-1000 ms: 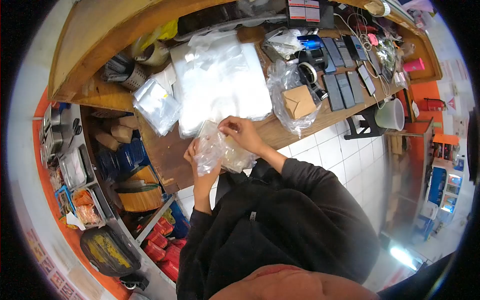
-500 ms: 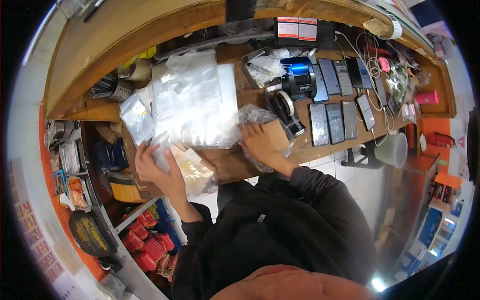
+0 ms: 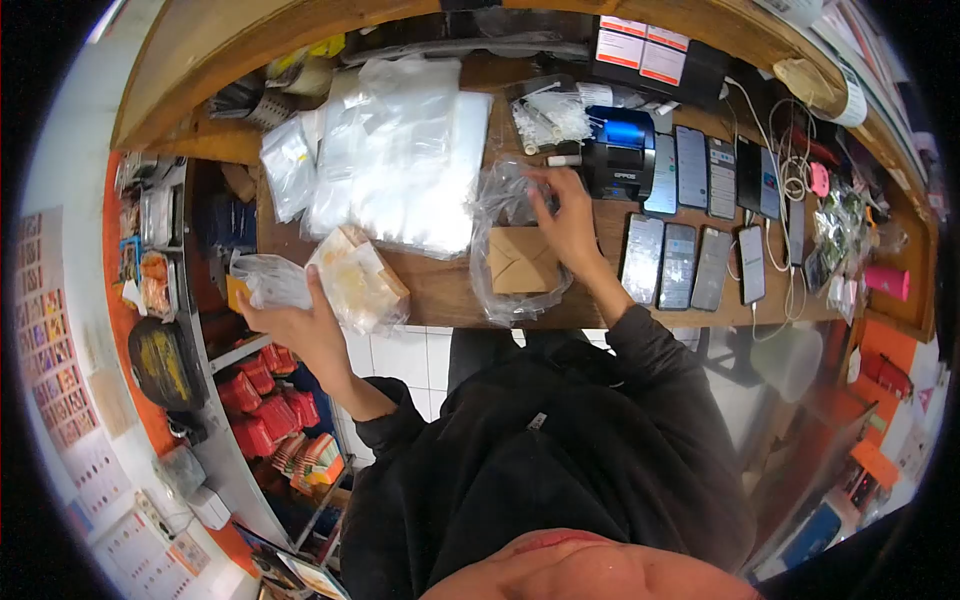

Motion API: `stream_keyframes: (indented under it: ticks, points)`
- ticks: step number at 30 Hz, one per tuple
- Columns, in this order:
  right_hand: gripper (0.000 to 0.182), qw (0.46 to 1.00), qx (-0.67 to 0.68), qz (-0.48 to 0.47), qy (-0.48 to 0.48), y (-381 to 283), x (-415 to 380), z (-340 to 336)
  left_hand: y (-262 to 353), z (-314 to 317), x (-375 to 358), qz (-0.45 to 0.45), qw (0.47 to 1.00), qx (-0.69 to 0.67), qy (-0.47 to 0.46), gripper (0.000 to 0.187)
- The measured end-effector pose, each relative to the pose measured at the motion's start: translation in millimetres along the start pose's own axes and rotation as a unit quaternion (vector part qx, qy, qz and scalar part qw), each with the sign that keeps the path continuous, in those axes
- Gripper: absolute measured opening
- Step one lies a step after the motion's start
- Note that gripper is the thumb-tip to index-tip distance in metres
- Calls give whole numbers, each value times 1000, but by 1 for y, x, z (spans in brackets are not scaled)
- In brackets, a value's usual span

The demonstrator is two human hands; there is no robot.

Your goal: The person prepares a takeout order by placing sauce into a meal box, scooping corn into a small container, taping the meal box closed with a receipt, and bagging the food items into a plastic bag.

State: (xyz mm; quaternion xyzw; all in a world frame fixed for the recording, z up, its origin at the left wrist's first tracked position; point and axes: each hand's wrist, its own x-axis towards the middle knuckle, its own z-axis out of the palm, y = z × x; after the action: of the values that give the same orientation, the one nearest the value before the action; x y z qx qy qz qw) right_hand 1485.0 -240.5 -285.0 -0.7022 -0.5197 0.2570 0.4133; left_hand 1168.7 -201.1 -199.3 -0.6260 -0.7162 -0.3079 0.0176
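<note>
My left hand (image 3: pixel 308 333) is off the table's left front edge, thumb and fingers curved around a small crumpled clear plastic bag (image 3: pixel 272 281). Right beside its thumb lies a plastic-wrapped packet (image 3: pixel 358 275) with pale yellowish contents. My right hand (image 3: pixel 570 222) has its fingertips pinched on the upper part of another clear plastic bag (image 3: pixel 503 190). In or under that bag's film is a brown cardboard packet (image 3: pixel 522 262) with folded flaps, near the front edge. A large stack of clear plastic sleeves (image 3: pixel 395 160) lies between and behind both hands.
Several phones (image 3: pixel 677 265) lie in rows on the right, some on white cables (image 3: pixel 795 180). A small blue-lit black printer (image 3: pixel 620 150) stands behind my right hand, next to a tray of small white pieces (image 3: pixel 550 115). Red packets (image 3: pixel 262 400) fill a shelf below left.
My left hand has moved left and away from the wrapped packet with the small plastic bag. My right hand has gone from resting on the cardboard packet to the bag's upper part.
</note>
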Motion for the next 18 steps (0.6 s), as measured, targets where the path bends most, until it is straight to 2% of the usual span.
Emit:
stream_keyframes:
  ticks: [1, 3, 4, 5, 6, 7, 8, 10, 11, 13, 14, 15, 16, 17, 18]
  points:
    - [26, 1000, 3, -7, -8, 5, -8, 5, -8, 4, -3, -7, 1000, 5, 6, 101]
    - [38, 980, -115, -127, -101, 26, -28, 32, -27, 19, -7, -47, 993, -109, -4, 109]
    - [47, 969, -145, -117, -163, 29, -38, 41, -36, 31, -8, -54, 995, -81, 14, 120]
    - [47, 966, -141, -129, -173, 29, -43, 47, -43, 42, -9, -60, 995, -67, 34, 124]
    - [49, 952, -208, -144, -171, 27, -46, 54, -67, 61, -13, -105, 994, -33, 17, 127]
    - [50, 934, -275, -159, -165, 25, -46, 59, -80, 78, -18, -124, 991, -33, 37, 122]
    - [51, 933, -278, -151, -172, 23, -45, 61, -87, 89, -22, -143, 988, -34, 55, 118]
    - [50, 934, -281, -142, -171, 18, -40, 63, -87, 96, -30, -198, 955, -218, -18, 83]
    - [50, 937, -283, -122, -167, 16, -40, 64, -89, 95, -34, -206, 955, -215, -14, 83]
    - [46, 938, -283, -120, -157, 12, -38, 63, -96, 93, -33, -201, 951, -233, -9, 40]
    - [44, 955, -232, -101, -156, 9, -38, 61, -119, 104, -34, -138, 979, -151, 29, 33]
    - [42, 968, -181, -80, -154, 8, -39, 58, -134, 101, -32, -140, 979, -149, 28, 33]
    - [29, 981, -120, -92, -121, 8, -38, 56, -147, 99, -26, -204, 957, -206, 4, 33]
    - [29, 981, -122, -93, -119, 6, -37, 52, -161, 101, -18, -265, 927, -264, -20, 34]
    - [25, 989, -89, -87, -73, 1, -38, 45, -198, 116, -18, -232, 913, -334, 16, 37]
